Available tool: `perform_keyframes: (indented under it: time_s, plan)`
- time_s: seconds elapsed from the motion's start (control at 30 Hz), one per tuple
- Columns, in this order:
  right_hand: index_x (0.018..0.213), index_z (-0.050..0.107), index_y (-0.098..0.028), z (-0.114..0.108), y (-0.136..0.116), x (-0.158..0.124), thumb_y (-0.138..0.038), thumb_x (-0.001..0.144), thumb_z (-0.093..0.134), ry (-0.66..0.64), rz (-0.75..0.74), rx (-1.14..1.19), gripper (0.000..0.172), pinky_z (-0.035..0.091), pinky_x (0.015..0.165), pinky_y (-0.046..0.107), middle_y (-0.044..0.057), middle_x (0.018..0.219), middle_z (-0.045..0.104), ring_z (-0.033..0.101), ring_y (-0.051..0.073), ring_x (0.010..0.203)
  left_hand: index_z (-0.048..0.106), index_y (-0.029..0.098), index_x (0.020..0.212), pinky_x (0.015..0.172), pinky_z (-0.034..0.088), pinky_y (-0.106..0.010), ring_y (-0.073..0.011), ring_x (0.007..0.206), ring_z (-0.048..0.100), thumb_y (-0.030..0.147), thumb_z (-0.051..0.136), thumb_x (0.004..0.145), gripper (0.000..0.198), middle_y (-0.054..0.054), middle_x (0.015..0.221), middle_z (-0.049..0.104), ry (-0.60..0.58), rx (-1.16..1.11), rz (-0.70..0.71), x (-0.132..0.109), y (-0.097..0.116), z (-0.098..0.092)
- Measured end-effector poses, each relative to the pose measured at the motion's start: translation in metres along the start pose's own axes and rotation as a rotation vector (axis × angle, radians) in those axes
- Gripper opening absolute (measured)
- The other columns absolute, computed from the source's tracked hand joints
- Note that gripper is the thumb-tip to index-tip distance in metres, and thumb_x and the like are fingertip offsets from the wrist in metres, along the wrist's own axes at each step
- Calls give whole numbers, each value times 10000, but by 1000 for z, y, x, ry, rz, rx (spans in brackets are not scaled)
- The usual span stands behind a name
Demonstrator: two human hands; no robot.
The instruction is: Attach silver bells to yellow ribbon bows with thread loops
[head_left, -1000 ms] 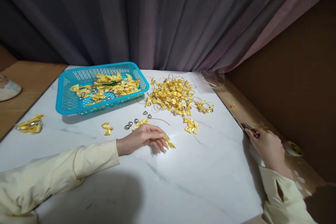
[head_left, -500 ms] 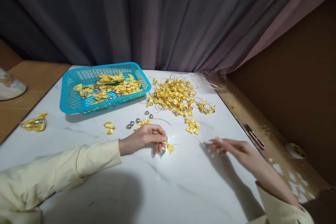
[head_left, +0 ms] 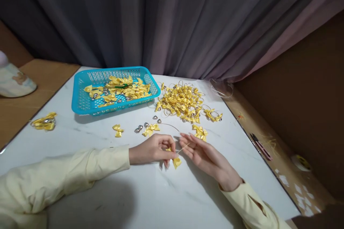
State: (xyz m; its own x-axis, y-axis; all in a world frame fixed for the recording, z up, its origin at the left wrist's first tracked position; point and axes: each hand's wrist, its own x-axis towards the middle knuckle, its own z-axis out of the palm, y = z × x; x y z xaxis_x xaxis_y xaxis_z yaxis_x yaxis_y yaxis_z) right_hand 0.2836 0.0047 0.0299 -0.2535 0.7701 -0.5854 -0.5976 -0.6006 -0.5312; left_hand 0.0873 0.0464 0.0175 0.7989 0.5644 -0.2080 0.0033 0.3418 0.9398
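Between the thumb and fingers of my left hand [head_left: 157, 148] is a yellow ribbon bow [head_left: 176, 162], partly covered by them. A thin pale cord [head_left: 184, 148] sticks out of that pinch towards my right palm. My right hand [head_left: 205, 157] is beside it, palm turned inward and fingers stretched out; I cannot tell whether it touches the cord's end. Just beyond my hands lie a yellow bow with a cord [head_left: 151, 129], several small silver bells [head_left: 140, 127] and some yellow bows [head_left: 200, 132]. A single bow [head_left: 118, 130] lies to the left of the bells.
A blue plastic basket [head_left: 77, 96] holds yellow bows, bells and a green-handled tool. Beside it is a heap of bows on cord loops [head_left: 180, 98]. More bows [head_left: 45, 121] lie at left. Pink-handled snips [head_left: 261, 146] and a tape roll [head_left: 301, 162] lie off the right edge.
My right hand has come left, close to my left hand, and its fingers have straightened. My left hand keeps hold of the bow. The whole view has shifted slightly.
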Motion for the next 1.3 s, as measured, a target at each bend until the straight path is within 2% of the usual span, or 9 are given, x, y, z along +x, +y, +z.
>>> perform_keyframes:
  time_s: [0.1,0.23,0.43,0.7,0.97,1.03,1.17,1.23,1.3]
  plan:
    - [1006,624,-117,0,-18,2,-119,869,540,88,-87,55,161,539,686,181,22,745,657,640,85,688,528,136,741,506,463,-211,-96,477,579,327,726,695,279,26,550,589,-18,-29,-8,1,-1,-1]
    - [1042,600,-103,-1,-39,-3,-99,914,429,125,-120,23,214,553,629,184,30,710,624,627,87,623,522,139,749,514,473,-221,-88,452,577,351,725,695,299,30,559,600,-33,-66,-23,3,-6,-2]
    - [1050,614,-131,-3,-57,-7,-108,917,406,151,-194,-131,248,550,635,182,25,721,620,612,90,647,494,153,792,477,488,-227,-93,439,577,352,749,660,349,61,540,569,-28,-119,-26,6,-12,-3]
    - [915,676,-209,0,-75,2,-288,821,602,166,-346,-474,143,497,673,206,21,865,630,573,122,769,490,155,810,397,451,-191,-76,390,539,365,743,667,358,63,532,560,-53,-100,-33,8,-17,-6]
    - [811,634,-175,45,-84,19,-413,813,577,105,-557,-1023,245,379,616,259,43,816,618,455,114,626,499,155,786,390,425,-186,-72,371,520,385,733,672,348,65,492,551,-60,-80,-34,6,-14,-6]
    - [923,596,-188,62,-82,22,-410,813,569,71,-553,-1090,250,362,596,271,28,746,613,467,123,607,499,157,787,402,427,-188,-69,380,521,375,732,678,337,68,498,549,-65,-83,-30,7,-13,-7]
    - [1183,411,-207,92,-74,33,-395,842,509,7,-511,-1276,402,348,570,284,2,648,614,476,149,587,498,160,777,402,414,-194,-67,389,521,396,750,650,368,52,548,578,-77,-108,-24,8,-16,-8]
    - [1134,398,-197,98,-69,43,-350,853,478,-36,-441,-1397,330,357,560,276,4,643,627,471,146,577,498,159,772,409,427,-205,-71,396,529,431,759,624,405,48,570,584,-76,-116,-31,9,-17,-8]
    - [1002,440,-194,100,-65,55,-263,856,435,-87,-391,-1558,161,352,534,258,8,628,640,464,139,555,503,156,766,416,443,-215,-75,404,538,456,761,609,426,45,583,586,-76,-107,-42,9,-17,-9]
